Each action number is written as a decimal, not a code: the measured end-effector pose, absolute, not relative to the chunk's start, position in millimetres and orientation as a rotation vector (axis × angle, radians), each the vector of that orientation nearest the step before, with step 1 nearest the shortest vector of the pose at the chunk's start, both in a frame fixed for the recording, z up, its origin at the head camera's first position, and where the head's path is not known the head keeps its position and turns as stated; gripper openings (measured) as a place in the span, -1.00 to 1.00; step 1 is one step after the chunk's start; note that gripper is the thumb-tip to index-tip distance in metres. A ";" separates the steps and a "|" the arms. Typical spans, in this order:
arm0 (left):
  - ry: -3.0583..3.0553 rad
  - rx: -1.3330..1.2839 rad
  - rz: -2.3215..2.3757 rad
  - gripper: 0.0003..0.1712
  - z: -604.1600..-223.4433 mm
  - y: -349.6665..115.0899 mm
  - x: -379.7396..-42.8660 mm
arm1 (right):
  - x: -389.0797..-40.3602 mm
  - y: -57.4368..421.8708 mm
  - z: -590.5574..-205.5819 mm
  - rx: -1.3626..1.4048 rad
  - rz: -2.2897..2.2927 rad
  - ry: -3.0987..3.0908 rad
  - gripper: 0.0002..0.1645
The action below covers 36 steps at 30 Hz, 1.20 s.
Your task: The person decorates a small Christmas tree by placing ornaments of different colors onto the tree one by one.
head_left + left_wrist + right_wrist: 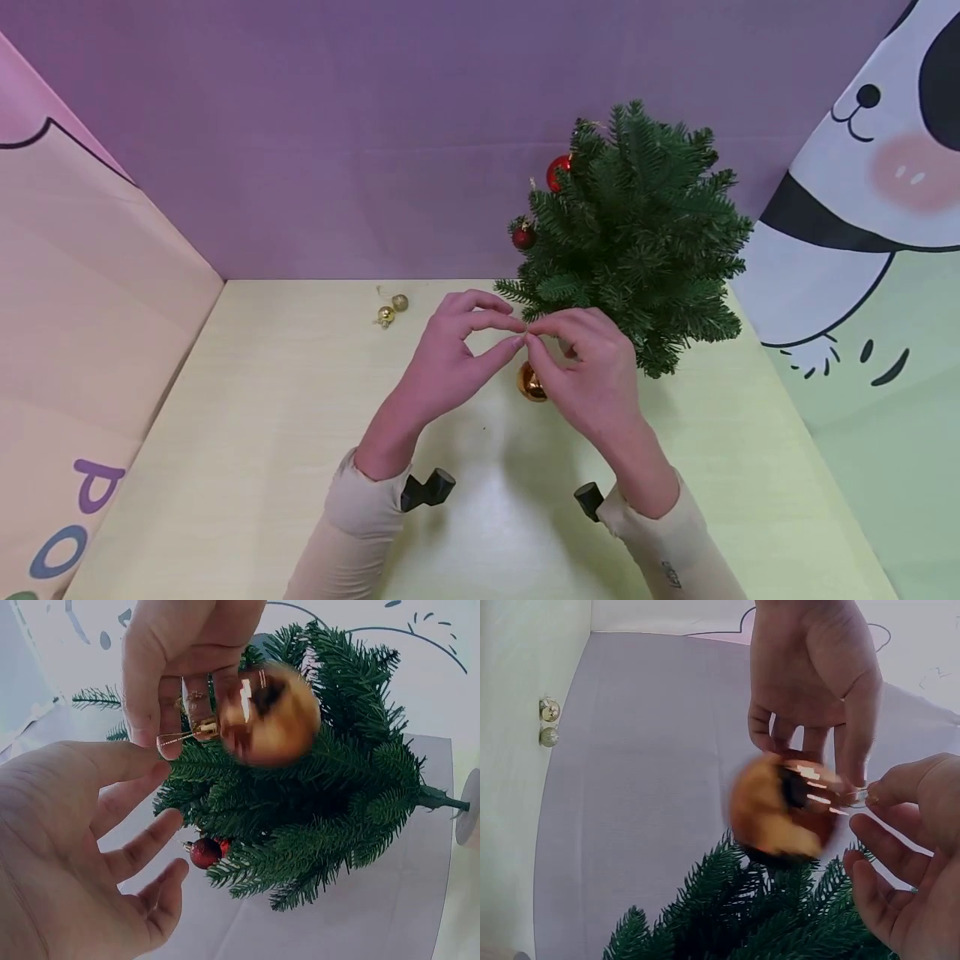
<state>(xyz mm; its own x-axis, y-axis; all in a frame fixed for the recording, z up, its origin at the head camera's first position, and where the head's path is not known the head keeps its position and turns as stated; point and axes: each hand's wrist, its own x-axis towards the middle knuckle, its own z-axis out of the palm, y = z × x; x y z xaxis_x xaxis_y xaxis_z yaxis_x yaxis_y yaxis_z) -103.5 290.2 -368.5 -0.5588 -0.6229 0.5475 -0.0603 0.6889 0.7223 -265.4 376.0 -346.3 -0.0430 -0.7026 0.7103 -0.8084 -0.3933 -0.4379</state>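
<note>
– So, what's each hand doing, quick?
– L hand (459, 354) has thumb + forefinger drawn narrow, other fingers loosely bent. R hand (596, 367) mirrors it, tips right up against the L ones. B/w them they pinch a thin gold loop (178, 739).
– Both hands on it?
– Looks that way, tho the thread's tiny in the head view, so which strand sits in whose fingers I can't tell.
– OK, and what's on it?
– Shiny copper bauble (274, 716) w/ a gold cap (208, 728). It hangs just below the meeting fingertips, partly behind the R thumb in the head view; blurry in both wrist views.
– Tree?
– Green tree (637, 225), beyond the R hand + off to its right. On the side toward the L hand it carries a bright red ball (557, 172) and, lower, a smaller dark red ball (523, 237).
– Anything by the L hand?
– Yep, to its left, on the pale table (247, 433): a shiny gold ball (386, 315) and a duller gold ball (400, 302), one just beside the other.
– Backgrnd?
– Purple backdrop (375, 167) past both hands; panda print (862, 192) well right of the R hand.
</note>
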 end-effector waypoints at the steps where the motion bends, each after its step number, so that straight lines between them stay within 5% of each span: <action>1: -2.047 0.520 -0.840 -0.87 -368.1 290.4 -103.9 | -265.3 376.6 -345.5 2.089 1.417 -1.668 -0.94; 36: -1.956 0.480 -0.754 -0.95 -344.2 275.7 -119.4 | -260.5 374.9 -309.9 1.807 1.122 -1.664 -0.85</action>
